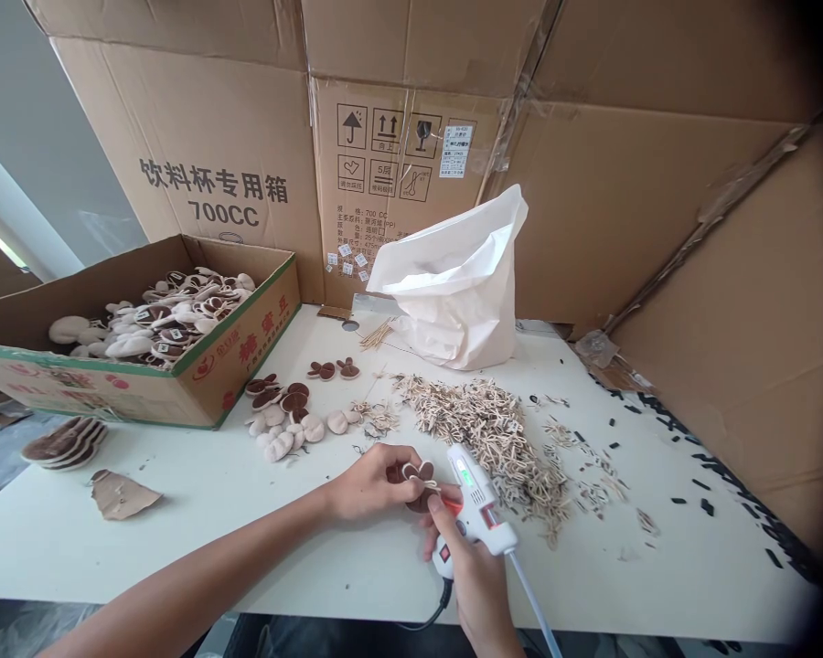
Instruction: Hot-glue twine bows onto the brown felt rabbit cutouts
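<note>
My left hand [374,484] is closed on a small brown plush piece [422,473] with rounded lobes and a pale edge. A thin pale bow-like strip lies across the piece. In my right hand [476,580] is a white glue gun [478,492] with a lit green display; a pale glue stick runs out of its back end. My right thumb reaches the strip on the plush piece. The gun's nozzle is hidden behind the fingers. Just beyond both hands spreads a heap of small pale strip bows [480,425].
Behind my left hand lie several brown and white plush pieces [292,411]. A cardboard box [247,338] of finished-looking plush pieces stands at left, near a brown stack [65,443] and a cardboard scrap [123,495]. A white bag [466,320] stands before the cardboard wall [631,210]. Black bits [708,505] litter the right.
</note>
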`<act>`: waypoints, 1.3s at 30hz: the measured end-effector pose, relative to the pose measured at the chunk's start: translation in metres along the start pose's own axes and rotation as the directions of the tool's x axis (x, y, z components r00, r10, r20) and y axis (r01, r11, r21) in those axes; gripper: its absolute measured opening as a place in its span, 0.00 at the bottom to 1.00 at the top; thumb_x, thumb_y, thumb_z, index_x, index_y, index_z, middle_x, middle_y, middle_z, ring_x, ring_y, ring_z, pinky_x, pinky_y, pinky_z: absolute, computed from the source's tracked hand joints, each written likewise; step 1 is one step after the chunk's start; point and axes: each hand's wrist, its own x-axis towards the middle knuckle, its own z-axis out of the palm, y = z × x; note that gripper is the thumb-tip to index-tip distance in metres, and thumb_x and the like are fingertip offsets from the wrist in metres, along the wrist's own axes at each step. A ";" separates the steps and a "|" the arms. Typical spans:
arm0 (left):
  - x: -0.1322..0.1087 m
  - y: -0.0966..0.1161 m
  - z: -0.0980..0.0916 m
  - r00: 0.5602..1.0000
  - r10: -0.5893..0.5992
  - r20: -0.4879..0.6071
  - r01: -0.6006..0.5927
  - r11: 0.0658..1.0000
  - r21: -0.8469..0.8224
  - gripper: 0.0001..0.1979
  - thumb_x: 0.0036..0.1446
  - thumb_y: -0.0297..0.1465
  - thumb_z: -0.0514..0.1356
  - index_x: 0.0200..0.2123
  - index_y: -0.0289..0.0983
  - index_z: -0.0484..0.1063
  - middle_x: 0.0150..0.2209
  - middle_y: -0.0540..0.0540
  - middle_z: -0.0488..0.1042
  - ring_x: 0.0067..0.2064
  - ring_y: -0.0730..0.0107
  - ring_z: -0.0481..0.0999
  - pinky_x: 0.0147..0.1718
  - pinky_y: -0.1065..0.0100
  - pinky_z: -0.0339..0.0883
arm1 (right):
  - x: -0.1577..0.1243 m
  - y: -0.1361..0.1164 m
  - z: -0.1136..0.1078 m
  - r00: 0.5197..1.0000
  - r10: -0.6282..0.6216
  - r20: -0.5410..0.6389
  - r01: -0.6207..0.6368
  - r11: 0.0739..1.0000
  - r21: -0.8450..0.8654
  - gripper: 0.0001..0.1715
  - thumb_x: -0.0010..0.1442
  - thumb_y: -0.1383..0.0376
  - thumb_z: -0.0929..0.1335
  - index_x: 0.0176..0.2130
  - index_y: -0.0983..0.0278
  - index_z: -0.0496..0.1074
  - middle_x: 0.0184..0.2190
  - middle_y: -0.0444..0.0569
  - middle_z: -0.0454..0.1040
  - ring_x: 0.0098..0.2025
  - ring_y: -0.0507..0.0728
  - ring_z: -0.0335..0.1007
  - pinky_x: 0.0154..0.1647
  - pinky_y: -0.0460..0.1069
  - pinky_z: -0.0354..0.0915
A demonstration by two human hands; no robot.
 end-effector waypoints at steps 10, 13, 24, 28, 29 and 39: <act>-0.003 0.004 0.000 0.999 0.019 0.051 -0.013 0.993 -0.113 0.13 0.67 0.39 0.62 0.43 0.34 0.73 0.38 0.43 0.77 0.38 0.66 0.76 0.40 0.65 0.69 | 0.006 0.007 -0.006 0.999 0.004 0.041 -0.005 1.000 0.008 0.28 0.55 0.45 0.77 0.42 0.64 0.78 0.24 0.46 0.77 0.19 0.54 0.68 0.20 0.48 0.63; -0.004 0.008 -0.001 0.990 0.072 0.123 -0.046 0.978 -0.202 0.14 0.65 0.38 0.64 0.48 0.35 0.71 0.45 0.40 0.78 0.44 0.62 0.77 0.45 0.61 0.70 | 0.009 0.012 -0.008 1.000 0.018 0.026 -0.019 0.999 0.031 0.27 0.56 0.45 0.78 0.42 0.64 0.77 0.24 0.46 0.77 0.19 0.53 0.68 0.19 0.47 0.61; -0.007 0.009 -0.006 0.985 0.120 -0.128 -0.142 0.974 -0.179 0.18 0.60 0.30 0.58 0.54 0.39 0.73 0.50 0.41 0.73 0.49 0.59 0.71 0.45 0.63 0.67 | 0.007 0.005 -0.003 0.999 0.014 -0.038 -0.010 0.995 0.096 0.26 0.55 0.47 0.79 0.40 0.64 0.77 0.24 0.45 0.76 0.18 0.53 0.68 0.21 0.49 0.63; -0.002 0.010 -0.008 0.962 0.122 -0.244 -0.165 0.972 -0.165 0.11 0.59 0.30 0.57 0.41 0.35 0.77 0.43 0.41 0.74 0.44 0.62 0.71 0.42 0.65 0.66 | 0.007 0.002 -0.002 0.999 0.014 -0.045 -0.010 0.995 0.096 0.26 0.54 0.47 0.79 0.40 0.64 0.77 0.24 0.44 0.76 0.18 0.52 0.68 0.22 0.48 0.62; -0.001 0.010 -0.008 0.959 0.113 -0.261 -0.157 0.976 -0.154 0.09 0.60 0.31 0.57 0.37 0.34 0.77 0.39 0.42 0.75 0.41 0.64 0.71 0.41 0.66 0.65 | 0.007 0.002 -0.003 0.999 0.017 -0.043 -0.013 0.995 0.095 0.26 0.54 0.47 0.79 0.40 0.64 0.77 0.24 0.44 0.76 0.18 0.52 0.68 0.22 0.48 0.63; 0.000 0.018 -0.005 0.966 0.073 -0.249 -0.153 0.936 -0.316 0.10 0.65 0.35 0.57 0.33 0.35 0.72 0.40 0.41 0.79 0.44 0.60 0.76 0.48 0.61 0.67 | 0.007 0.006 -0.004 0.999 0.006 -0.047 -0.003 0.997 0.074 0.26 0.55 0.47 0.79 0.40 0.64 0.76 0.24 0.45 0.77 0.18 0.53 0.68 0.22 0.49 0.64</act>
